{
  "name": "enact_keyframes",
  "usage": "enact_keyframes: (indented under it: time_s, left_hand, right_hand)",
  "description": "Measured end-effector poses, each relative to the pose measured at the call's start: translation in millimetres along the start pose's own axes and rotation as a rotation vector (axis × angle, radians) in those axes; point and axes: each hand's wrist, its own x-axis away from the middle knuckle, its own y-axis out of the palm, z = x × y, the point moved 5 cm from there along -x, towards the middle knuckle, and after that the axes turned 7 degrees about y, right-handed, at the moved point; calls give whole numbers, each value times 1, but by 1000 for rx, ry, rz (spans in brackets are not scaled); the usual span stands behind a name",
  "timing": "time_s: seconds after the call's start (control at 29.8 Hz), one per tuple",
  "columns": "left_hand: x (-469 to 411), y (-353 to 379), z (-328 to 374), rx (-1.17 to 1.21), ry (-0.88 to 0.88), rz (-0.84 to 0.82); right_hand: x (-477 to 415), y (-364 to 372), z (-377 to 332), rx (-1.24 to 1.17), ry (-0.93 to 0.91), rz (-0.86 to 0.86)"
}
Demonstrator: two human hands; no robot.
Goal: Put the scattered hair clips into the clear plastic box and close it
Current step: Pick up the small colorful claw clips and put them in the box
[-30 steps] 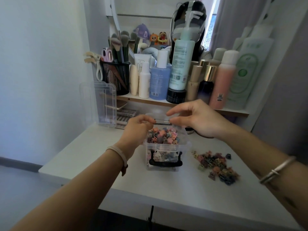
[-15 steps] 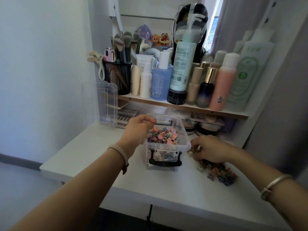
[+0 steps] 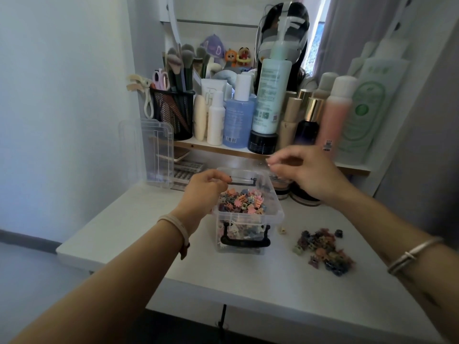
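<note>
Gripping the box (image 3: 277, 212) rim is the left hand (image 3: 205, 193); right hand (image 3: 304, 173) hovers above, pinched, contents unclear.

Left wrist: one thin pale beige elastic band (image 3: 176, 225), smooth and rounded, with a small brown tag (image 3: 185, 250) hanging at its underside. Right wrist: one slim silver metal bangle (image 3: 413, 254), with a narrow wrapped collar near mid-span. Both forearms bare

Single head-worn wide-angle view; faces forward-down onto desk (image 3: 248, 281); close, left hand (image 3: 203, 192), right hand (image 3: 308, 175) mid-frame.
</note>
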Motion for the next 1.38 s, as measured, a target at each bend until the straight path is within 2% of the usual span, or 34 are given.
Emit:
enact_keyframes:
  time_s: [0.13,0.2,0.27,0.34,0.4,0.47,0.54,0.57,0.64,0.71,0.74,0.81,0.91,1.01,1.18,1.38]
  left_hand:
    - [0,0,0,18,-1,12]
    - [0,-1,0,20,-1,11]
    - [0,-1,0,12,0,7]
    - [1,-1,0,16,0,10]
    - [1,-1,1,29,1,9]
    - [1,-1,1,24,2,6]
    - [1,-1,2,13,2,10]
    - [2,-1,2,6,1,9]
    - [2,-1,3,4,-2,7]
    - [2,-1,3,10,-4,5]
    - [2,-1,3,9,-4,5]
    - [3,0,4,6,-4,3]
    - [3,0,3,7,-5,-2]
    - [3,-1,3,14,-8,2]
    - [3,0,2,38,-14,9]
    - [2,0,2,19,-8,8]
  right_hand:
    - [2,21,-8,101,7,-266]
    - [2,19,1,124,24,-234]
    - [4,13,15,144,72,-131]
    - [7,13,33,212,176,-150]
    - [18,22,48,393,274,-354]
    - [28,32,62,666,259,-523]
    - [32,38,66,806,205,-528]
    - [30,37,64,804,177,-475]
    - [19,26,51,645,140,-265]
    - [8,7,32,333,129,-67]
    - [6,2,21,188,112,-33]
    - [4,5,5,62,67,-82]
    - [6,16,6,118,66,-188]
    - [7,11,25,175,165,-251]
    - [34,8,74,654,393,-641]
    - [40,12,75,640,382,-690]
